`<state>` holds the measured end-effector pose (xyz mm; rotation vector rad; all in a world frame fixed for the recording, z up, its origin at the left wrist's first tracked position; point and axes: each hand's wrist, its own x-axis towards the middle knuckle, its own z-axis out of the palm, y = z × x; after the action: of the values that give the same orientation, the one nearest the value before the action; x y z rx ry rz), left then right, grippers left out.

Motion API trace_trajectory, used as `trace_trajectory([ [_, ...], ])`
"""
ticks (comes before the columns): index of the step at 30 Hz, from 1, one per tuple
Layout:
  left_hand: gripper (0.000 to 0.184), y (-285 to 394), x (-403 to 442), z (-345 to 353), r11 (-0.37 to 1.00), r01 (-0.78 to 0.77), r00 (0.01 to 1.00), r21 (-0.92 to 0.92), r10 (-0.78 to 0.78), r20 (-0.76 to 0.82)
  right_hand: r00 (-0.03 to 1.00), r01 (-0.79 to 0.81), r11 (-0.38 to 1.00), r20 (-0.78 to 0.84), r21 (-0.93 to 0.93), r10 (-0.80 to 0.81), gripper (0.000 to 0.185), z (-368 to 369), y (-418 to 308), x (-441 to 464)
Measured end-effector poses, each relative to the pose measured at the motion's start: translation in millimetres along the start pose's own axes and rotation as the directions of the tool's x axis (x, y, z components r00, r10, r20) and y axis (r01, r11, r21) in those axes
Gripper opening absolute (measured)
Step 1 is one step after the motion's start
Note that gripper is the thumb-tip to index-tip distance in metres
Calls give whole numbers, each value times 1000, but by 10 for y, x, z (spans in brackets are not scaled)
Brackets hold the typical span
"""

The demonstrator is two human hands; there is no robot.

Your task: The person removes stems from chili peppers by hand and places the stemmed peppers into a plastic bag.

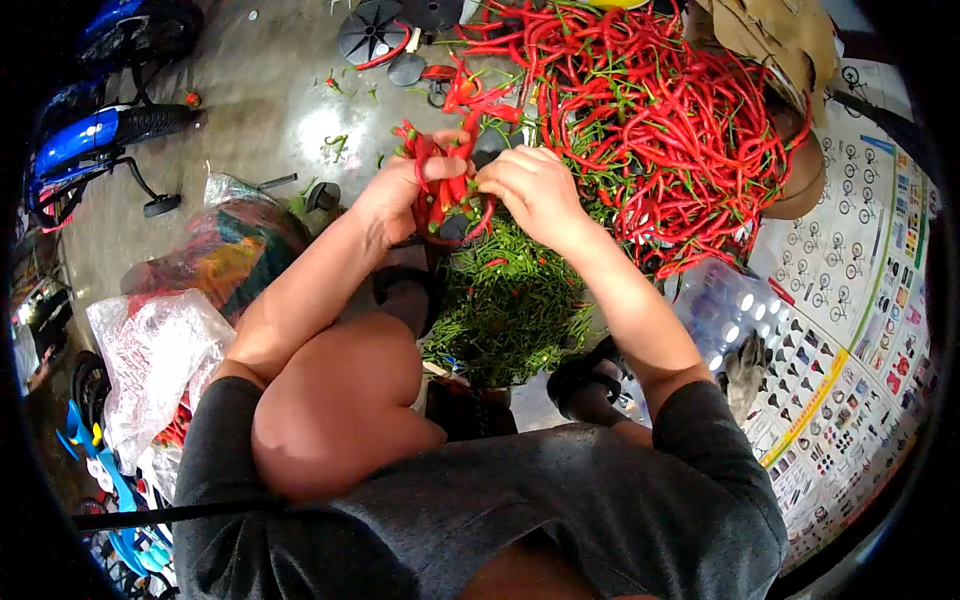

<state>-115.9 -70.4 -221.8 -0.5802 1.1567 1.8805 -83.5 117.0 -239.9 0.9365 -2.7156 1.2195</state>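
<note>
My left hand (395, 190) is closed around a bunch of red chillies (440, 205), their tips and green stem ends poking out in several directions. Close beside it, my right hand (535, 190) pinches at the stem end of a chilli at the bunch's right side; its fingertips partly cover that spot. Below both hands, between my feet, lies a heap of green chilli stems (510, 310) with a few red bits in it. A large pile of long red chillies (660, 130), many with green stems, spreads to the right and beyond my right hand.
Brown cardboard (770, 40) stands behind the pile. Clear plastic bottles (725, 305) lie near a printed sheet (835, 250) at right. Plastic bags (160, 360) sit at left, below a blue bike (95, 130). Black discs (372, 32) rest on the floor ahead.
</note>
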Motion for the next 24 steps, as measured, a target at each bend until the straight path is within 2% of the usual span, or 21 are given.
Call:
trace_trajectory([
  [2,48,34,33,-15,1000,-19,999,25,20,-38,972,-164,971,-141,173,189,7,102,-27,16],
  [4,46,58,35,-27,998,47,999,50,-47,-10,974,-172,964,-108,203,197,7,74,-49,44],
  [5,44,65,27,-42,991,136,990,19,-136,31,987,-92,962,-101,258,121,6,56,-53,61],
  [6,44,60,23,-65,990,138,990,18,-139,30,994,-13,950,-98,313,45,5,42,-62,71],
  [7,43,53,23,-89,983,182,979,10,-182,92,999,-28,936,-33,351,42,5,19,-70,73],
  [9,42,44,13,-113,967,252,957,-35,-244,156,998,18,933,-59,359,3,5,-10,-62,101],
  [10,42,59,19,-132,967,252,957,-35,-244,155,995,68,929,-89,363,-38,5,-32,-42,137],
  [11,41,88,26,-159,980,169,980,-106,-156,120,990,111,937,-116,333,-76,7,-100,18,171],
  [12,41,131,43,-194,982,78,995,-173,-65,79,972,-109,881,-136,460,191,10,-58,71,111],
  [13,40,163,77,-291,985,8,999,-172,1,53,946,-267,850,-43,454,320,12,-27,148,51],
  [14,41,185,110,-382,984,-50,999,-170,52,9,893,-422,796,48,434,447,14,64,235,-39],
  [15,43,202,95,-418,985,-85,995,-147,76,-65,888,-460,859,96,226,450,17,407,441,-244],
  [16,45,210,89,-434,985,-121,985,-122,104,-138,847,-442,882,249,-162,470,19,616,478,-349],
  [18,46,191,96,-451,986,-140,975,-94,120,-186,854,-344,887,291,-306,432,21,904,374,-418],
  [20,48,163,72,-442,985,-158,961,-65,138,-238,911,-197,907,273,-372,309,20,1148,325,-343],
  [22,53,153,30,-379,975,-209,954,-70,188,-233,929,-215,917,219,-335,298,20,1301,287,-278],
  [24,60,189,-6,-369,978,-206,963,-34,196,-187,829,-284,882,365,-376,423,19,1407,328,-246],
])
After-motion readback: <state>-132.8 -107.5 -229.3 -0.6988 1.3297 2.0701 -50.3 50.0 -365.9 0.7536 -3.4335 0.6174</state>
